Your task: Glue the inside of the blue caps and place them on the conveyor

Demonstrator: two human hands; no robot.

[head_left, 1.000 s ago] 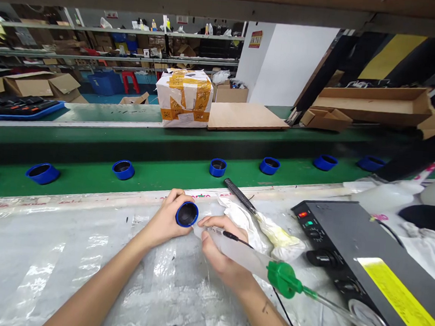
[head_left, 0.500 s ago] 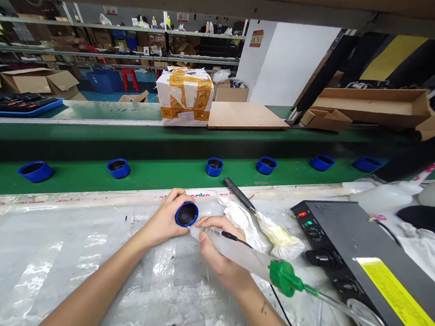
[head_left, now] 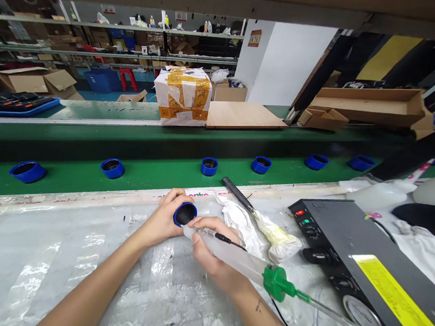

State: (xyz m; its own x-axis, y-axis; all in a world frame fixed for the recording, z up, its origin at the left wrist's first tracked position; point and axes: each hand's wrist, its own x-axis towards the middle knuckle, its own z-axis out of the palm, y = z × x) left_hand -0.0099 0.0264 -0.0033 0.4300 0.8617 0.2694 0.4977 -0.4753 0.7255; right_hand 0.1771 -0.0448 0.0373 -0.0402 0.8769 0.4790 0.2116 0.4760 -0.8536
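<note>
Left hand [head_left: 162, 221] wrapped around blue cap [head_left: 185, 213], fingers curled on its side wall, thumb on the near side, open mouth tipped toward the camera, dark inside. The cap is held just above the table, near the middle of the far edge

Right hand [head_left: 210, 255] closed on dispensing syringe [head_left: 240, 260], a clear barrel pinched between thumb and fingers near the front end. Syringe tip sits at the lower rim of the cap; contact too small to tell. Barrel runs back toward the near right, ending in green adapter [head_left: 276, 283], with clear air hose [head_left: 340, 321] leading off toward the near right corner. Thin black cable [head_left: 230, 242] lies along the top of the barrel

Just right of the hands: crumpled white rag [head_left: 250, 226], yellow-stained, with black-handled brush [head_left: 237, 193] lying across it, handle pointing at the far edge. Right side of table: grey controller box [head_left: 347, 238] with red and green lights, knobs, a yellow label. Table is covered in wrinkled plastic sheet [head_left: 45, 250]

Beyond the far edge: green conveyor belt [head_left: 156, 173] carrying a row of loose caps, mouths up, well apart, nearest ones at [head_left: 112, 168] and [head_left: 209, 166]. Behind the belt: taped parcel [head_left: 182, 96], wooden board [head_left: 244, 116] just right of it, cardboard tray [head_left: 369, 103] far right
</note>
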